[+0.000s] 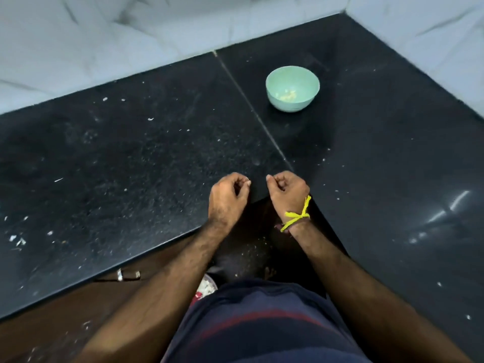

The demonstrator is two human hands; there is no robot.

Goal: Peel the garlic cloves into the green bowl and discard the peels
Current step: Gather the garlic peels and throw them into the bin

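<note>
Curling at counter edge, left hand [227, 196] and right hand [287, 191]; contents indiscernible. Risk: clove missing distant pale-green plastic bowl [292, 88].

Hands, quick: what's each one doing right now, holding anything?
Left hand: fingers curled, thumb and forefinger pinched; any held scrap too small to tell.
Right hand: the same, curled and pinched, contents unclear.

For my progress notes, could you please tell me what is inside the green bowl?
A few pale peeled garlic pieces lie at the bottom of the green bowl; its near wall hides part of the inside.
</note>
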